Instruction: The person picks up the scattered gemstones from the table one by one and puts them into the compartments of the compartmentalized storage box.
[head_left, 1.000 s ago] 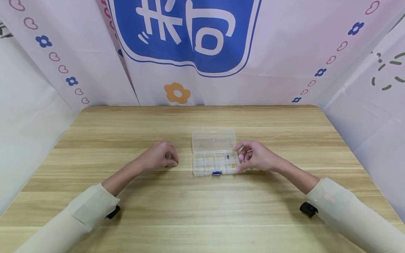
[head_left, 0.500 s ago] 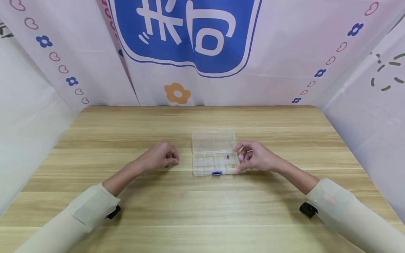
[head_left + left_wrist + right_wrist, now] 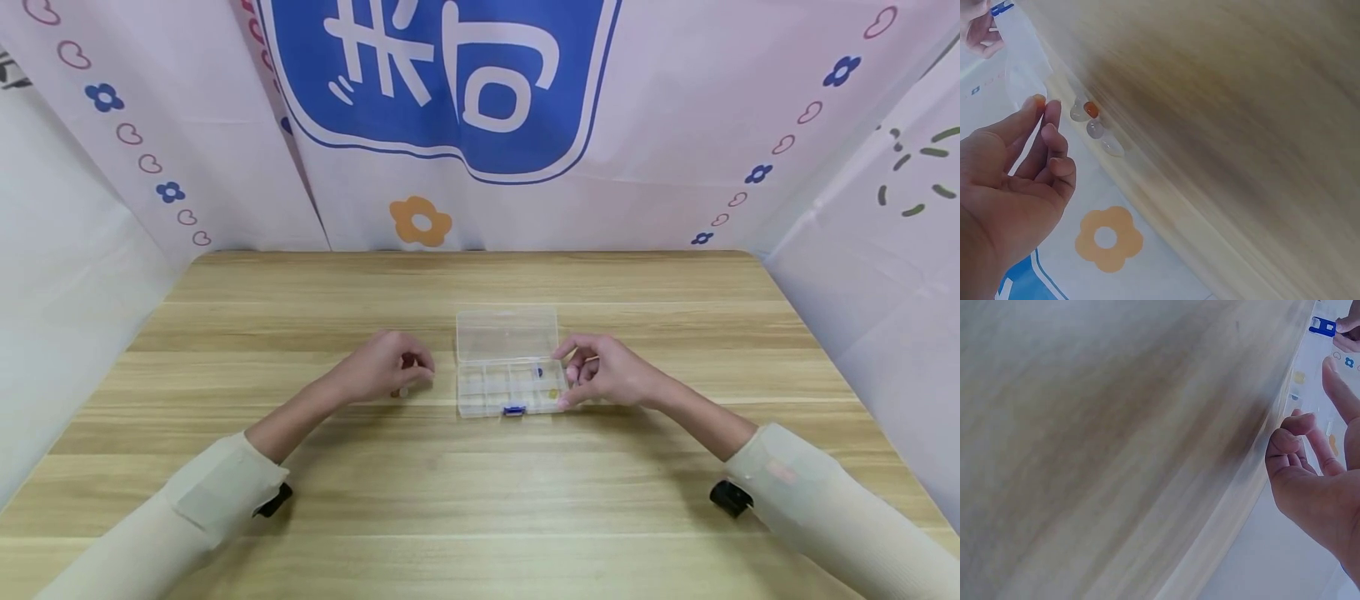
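Observation:
A clear plastic compartment box lies with its lid raised toward the back. One right-hand compartment has a small blue piece, and the one in front has a yellow piece. My right hand holds the box's right end, thumb at the front corner and index finger at the back. Left of the box, thumb and index finger of my left hand pinch a small orange bead, just above the table. Beneath that hand, an orange bead lies among several clear ones.
The wood-grain table ends at a white printed cloth at the back, with more cloth at both sides. A blue latch sits on the box's front edge. Dark wrist cameras hang under the sleeves.
My left hand has lifted slightly and shifted right toward the box, uncovering beads on the table below it. My right hand and the box have stayed in place.

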`<action>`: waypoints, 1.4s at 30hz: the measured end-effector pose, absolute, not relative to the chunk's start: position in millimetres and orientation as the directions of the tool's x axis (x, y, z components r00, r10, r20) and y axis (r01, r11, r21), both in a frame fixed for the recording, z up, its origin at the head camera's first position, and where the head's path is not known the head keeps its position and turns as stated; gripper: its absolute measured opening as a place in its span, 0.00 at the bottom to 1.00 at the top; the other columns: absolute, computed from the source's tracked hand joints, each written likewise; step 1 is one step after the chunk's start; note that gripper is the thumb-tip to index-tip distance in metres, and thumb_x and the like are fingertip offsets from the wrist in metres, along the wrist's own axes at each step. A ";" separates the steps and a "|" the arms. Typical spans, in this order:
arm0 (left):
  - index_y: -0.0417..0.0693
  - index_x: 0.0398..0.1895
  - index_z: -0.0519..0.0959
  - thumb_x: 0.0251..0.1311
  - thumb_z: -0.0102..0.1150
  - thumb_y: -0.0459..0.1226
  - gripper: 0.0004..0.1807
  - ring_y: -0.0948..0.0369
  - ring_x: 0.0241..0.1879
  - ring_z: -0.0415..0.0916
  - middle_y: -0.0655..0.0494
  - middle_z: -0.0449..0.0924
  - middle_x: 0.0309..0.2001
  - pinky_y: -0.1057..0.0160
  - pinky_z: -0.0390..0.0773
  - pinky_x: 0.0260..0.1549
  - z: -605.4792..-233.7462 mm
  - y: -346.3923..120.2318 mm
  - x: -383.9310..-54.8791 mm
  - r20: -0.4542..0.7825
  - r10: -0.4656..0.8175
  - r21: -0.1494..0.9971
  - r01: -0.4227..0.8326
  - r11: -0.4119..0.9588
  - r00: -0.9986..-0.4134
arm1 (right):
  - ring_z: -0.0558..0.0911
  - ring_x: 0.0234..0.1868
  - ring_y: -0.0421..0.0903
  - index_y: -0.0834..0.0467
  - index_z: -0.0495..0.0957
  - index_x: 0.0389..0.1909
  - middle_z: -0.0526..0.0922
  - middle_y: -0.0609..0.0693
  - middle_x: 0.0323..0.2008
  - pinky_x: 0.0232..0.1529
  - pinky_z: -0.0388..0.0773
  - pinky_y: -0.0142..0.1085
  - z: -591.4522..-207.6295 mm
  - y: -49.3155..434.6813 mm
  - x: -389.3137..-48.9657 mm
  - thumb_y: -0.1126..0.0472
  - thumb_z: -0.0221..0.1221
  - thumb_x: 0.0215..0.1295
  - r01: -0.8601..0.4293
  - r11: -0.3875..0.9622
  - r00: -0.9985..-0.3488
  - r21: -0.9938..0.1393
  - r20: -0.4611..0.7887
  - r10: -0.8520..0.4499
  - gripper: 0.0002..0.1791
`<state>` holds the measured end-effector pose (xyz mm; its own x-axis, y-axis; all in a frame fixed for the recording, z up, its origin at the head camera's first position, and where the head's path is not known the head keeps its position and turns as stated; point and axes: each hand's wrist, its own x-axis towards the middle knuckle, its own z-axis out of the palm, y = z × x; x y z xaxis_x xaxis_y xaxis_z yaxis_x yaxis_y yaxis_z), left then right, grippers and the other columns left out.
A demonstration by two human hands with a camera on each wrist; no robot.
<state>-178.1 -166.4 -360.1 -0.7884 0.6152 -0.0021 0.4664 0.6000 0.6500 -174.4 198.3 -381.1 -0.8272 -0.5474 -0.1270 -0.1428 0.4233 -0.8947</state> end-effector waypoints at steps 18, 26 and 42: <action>0.40 0.36 0.87 0.65 0.70 0.31 0.02 0.64 0.31 0.77 0.57 0.86 0.32 0.65 0.79 0.32 -357.8 -150.5 -178.9 0.037 0.599 0.645 0.477 0.597 -0.800 | 0.76 0.30 0.45 0.72 0.74 0.56 0.77 0.58 0.34 0.30 0.76 0.30 -381.9 198.4 -175.2 0.73 0.77 0.50 -0.136 0.421 -0.826 -0.897 -0.132 -0.548 0.33; 0.37 0.38 0.88 0.62 0.70 0.27 0.03 0.64 0.31 0.77 0.55 0.88 0.33 0.65 0.78 0.33 -359.5 -146.5 -181.9 0.064 0.612 0.678 0.485 0.552 -0.788 | 0.75 0.29 0.45 0.72 0.74 0.57 0.78 0.58 0.34 0.30 0.76 0.30 -380.4 198.5 -175.0 0.73 0.78 0.50 -0.129 0.418 -0.826 -0.899 -0.136 -0.547 0.33; 0.38 0.34 0.87 0.63 0.69 0.26 0.01 0.61 0.32 0.77 0.50 0.87 0.34 0.64 0.79 0.34 -359.2 -140.8 -183.3 0.094 0.585 0.696 0.473 0.540 -0.805 | 0.75 0.29 0.45 0.72 0.74 0.57 0.78 0.58 0.34 0.31 0.76 0.30 -380.4 199.2 -176.4 0.72 0.78 0.51 -0.141 0.422 -0.825 -0.896 -0.129 -0.550 0.33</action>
